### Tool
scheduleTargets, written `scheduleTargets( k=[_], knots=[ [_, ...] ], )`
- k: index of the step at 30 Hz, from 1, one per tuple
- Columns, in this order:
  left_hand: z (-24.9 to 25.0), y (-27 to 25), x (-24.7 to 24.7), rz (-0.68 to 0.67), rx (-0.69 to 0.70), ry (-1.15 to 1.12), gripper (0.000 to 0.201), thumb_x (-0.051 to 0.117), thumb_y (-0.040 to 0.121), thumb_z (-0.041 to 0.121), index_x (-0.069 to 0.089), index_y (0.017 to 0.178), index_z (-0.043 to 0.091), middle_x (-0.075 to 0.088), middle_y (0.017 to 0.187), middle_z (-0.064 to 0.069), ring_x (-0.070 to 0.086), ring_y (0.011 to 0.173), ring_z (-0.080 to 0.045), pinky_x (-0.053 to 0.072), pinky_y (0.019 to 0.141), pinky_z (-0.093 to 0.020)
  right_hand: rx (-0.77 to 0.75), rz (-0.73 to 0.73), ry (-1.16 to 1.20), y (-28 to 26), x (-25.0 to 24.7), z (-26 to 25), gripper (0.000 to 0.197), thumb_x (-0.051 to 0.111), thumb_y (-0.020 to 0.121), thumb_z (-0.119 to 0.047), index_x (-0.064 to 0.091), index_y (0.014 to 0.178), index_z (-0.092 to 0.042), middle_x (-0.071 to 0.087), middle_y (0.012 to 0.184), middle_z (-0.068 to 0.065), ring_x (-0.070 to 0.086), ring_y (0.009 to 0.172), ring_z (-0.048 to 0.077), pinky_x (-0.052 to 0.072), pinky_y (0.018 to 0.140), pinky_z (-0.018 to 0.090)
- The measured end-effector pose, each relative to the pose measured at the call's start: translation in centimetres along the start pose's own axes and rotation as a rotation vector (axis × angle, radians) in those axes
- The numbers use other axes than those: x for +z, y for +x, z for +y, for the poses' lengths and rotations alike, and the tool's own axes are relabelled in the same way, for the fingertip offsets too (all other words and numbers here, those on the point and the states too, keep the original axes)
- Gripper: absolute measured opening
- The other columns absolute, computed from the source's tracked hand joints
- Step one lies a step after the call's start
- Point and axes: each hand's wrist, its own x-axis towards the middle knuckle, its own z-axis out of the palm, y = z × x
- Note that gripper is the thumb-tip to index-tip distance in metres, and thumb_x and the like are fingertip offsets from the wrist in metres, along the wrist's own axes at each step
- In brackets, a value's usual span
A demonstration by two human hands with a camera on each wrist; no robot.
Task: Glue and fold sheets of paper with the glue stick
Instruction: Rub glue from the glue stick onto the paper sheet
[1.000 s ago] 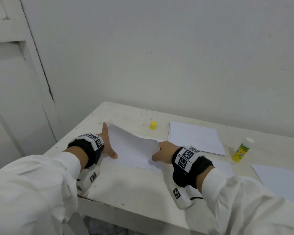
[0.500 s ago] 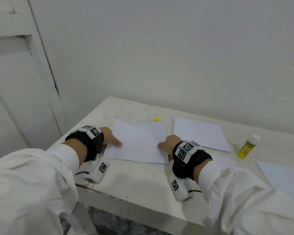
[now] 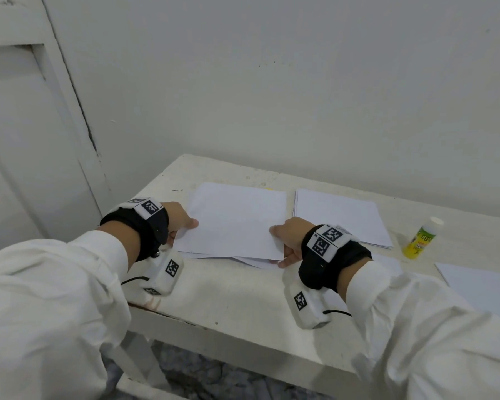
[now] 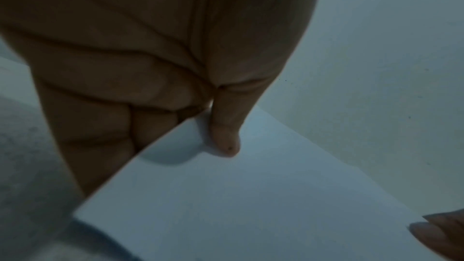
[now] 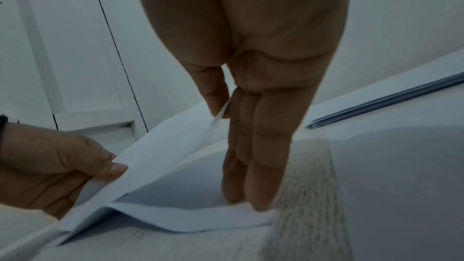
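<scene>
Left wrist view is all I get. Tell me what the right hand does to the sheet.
Observer: The right hand pinches the upper flap of the sheet, thumb against forefinger; its other fingers press the lower layer.
Operator: Locate the glue stick.
Observer: The glue stick stands upright on the table, right of the paper stack, untouched.
Operator: Report whether the fold is flat.
Observer: Not yet; the right wrist view shows a gap between flap and lower layer.

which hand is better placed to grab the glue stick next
Right. The glue stick stands on the table on the right hand's side, past the paper stack; the left hand pinches the folded sheet's far edge.
</scene>
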Motion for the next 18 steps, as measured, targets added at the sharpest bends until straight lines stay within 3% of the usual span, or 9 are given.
scheduleTargets(
  k=[1, 3, 5, 8, 10, 12, 14, 16, 18],
  knots=[
    [0.2, -0.5, 0.1, 0.017, 0.008, 0.028, 0.036, 0.062, 0.092, 0.026, 0.055, 0.104, -0.007, 0.057, 0.086, -0.023, 0.053, 0.080, -0.031, 0.050, 0.092, -0.050, 0.015, 0.015, 0.021, -0.2, 0.0, -0.1, 0.022, 0.046, 0.097, -0.023, 0.047, 0.094, -0.001, 0.055, 0.063, 0.017, 0.062, 0.071, 0.040, 0.052, 0.089, 0.052],
    [0.5, -1.5, 0.1, 0.085, 0.032, 0.143, 0.031, 0.056, 0.095, 0.029, 0.055, 0.097, -0.001, 0.059, 0.112, -0.025, 0.053, 0.088, -0.026, 0.050, 0.093, -0.038, 0.027, 0.020, 0.042, -0.2, 0.1, -0.2, 0.023, 0.046, 0.098, -0.025, 0.047, 0.092, -0.002, 0.056, 0.065, 0.019, 0.063, 0.075, 0.043, 0.051, 0.089, 0.054],
    [0.5, -1.8, 0.3, 0.106, 0.072, 0.189, 0.031, 0.055, 0.096, 0.023, 0.055, 0.114, -0.002, 0.057, 0.125, -0.022, 0.057, 0.095, -0.027, 0.049, 0.094, -0.039, 0.022, -0.009, 0.072, -0.3, -0.1, -0.1, 0.024, 0.045, 0.098, -0.025, 0.047, 0.095, -0.002, 0.064, 0.079, 0.023, 0.066, 0.086, 0.046, 0.051, 0.088, 0.056],
    [0.9, -1.8, 0.6, -0.022, 0.097, -0.024, 0.041, 0.060, 0.090, 0.001, 0.049, 0.130, -0.001, 0.062, 0.113, -0.022, 0.059, 0.094, -0.032, 0.049, 0.094, -0.050, 0.008, -0.032, 0.225, -0.7, -1.2, 0.8, 0.017, 0.045, 0.098, -0.017, 0.048, 0.097, 0.000, 0.065, 0.102, 0.026, 0.067, 0.089, 0.044, 0.054, 0.078, 0.055],
    [1.7, -2.2, 1.1, -0.016, 0.143, -0.107, 0.056, 0.063, 0.086, -0.004, 0.044, 0.136, 0.013, 0.061, 0.115, -0.021, 0.060, 0.097, -0.035, 0.051, 0.091, -0.051, -0.029, 0.027, 0.253, -1.0, -2.4, 2.0, 0.010, 0.049, 0.095, -0.011, 0.050, 0.100, -0.003, 0.061, 0.113, 0.021, 0.068, 0.086, 0.035, 0.059, 0.069, 0.043],
    [3.0, -3.3, 2.1, 0.002, 0.226, -0.094, 0.059, 0.068, 0.082, -0.004, 0.045, 0.130, 0.023, 0.059, 0.108, -0.017, 0.061, 0.096, -0.036, 0.054, 0.086, -0.050, -0.076, 0.085, 0.247, -1.5, -3.9, 3.7, 0.022, 0.053, 0.091, -0.005, 0.052, 0.112, -0.008, 0.060, 0.117, 0.018, 0.066, 0.082, 0.027, 0.058, 0.061, 0.033],
    [4.4, -4.3, 3.8, -0.047, 0.294, -0.062, 0.044, 0.070, 0.080, -0.003, 0.052, 0.111, 0.023, 0.053, 0.093, -0.009, 0.059, 0.082, -0.027, 0.059, 0.071, -0.037, -0.079, 0.109, 0.275, -2.4, -5.6, 5.6, 0.030, 0.055, 0.088, 0.003, 0.053, 0.118, -0.006, 0.060, 0.118, 0.019, 0.065, 0.083, 0.028, 0.055, 0.053, 0.028],
    [5.7, -5.1, 5.9, -0.141, 0.341, 0.025, 0.029, 0.069, 0.081, -0.004, 0.058, 0.094, 0.020, 0.052, 0.083, -0.004, 0.054, 0.066, -0.017, 0.053, 0.051, -0.021, -0.051, 0.132, 0.295, -3.6, -7.5, 7.7, 0.024, 0.060, 0.084, 0.007, 0.055, 0.104, -0.005, 0.060, 0.113, 0.018, 0.064, 0.086, 0.030, 0.051, 0.046, 0.024],
    [7.1, -5.9, 8.4, -0.212, 0.393, 0.108, 0.023, 0.069, 0.081, -0.005, 0.063, 0.089, 0.016, 0.055, 0.077, -0.003, 0.053, 0.058, -0.012, 0.048, 0.043, -0.014, -0.020, 0.184, 0.287, -4.9, -9.3, 10.2, 0.021, 0.065, 0.080, 0.009, 0.055, 0.089, -0.007, 0.061, 0.098, 0.013, 0.062, 0.075, 0.026, 0.050, 0.044, 0.024]
  ],
)
